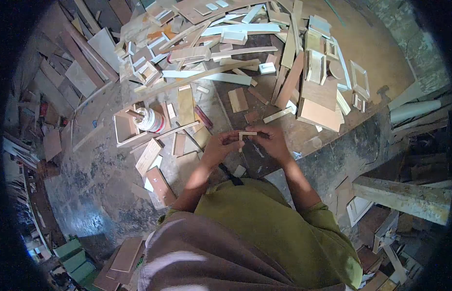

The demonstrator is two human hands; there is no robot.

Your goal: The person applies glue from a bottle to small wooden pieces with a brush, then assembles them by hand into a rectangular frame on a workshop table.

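My left hand (220, 146) and right hand (273, 141) pinch thin wooden strips (246, 134), probably light, stiff, brittle; best gripped at the ends.

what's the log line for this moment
left hand: holds wood strips | right hand: holds wood strips | white jar: left of hands

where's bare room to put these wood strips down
Bare plywood far right, past the small frame. Bare grey surface lower left, past the boards beside the left hand. Crowded: offcut pile ahead of the wood strips.
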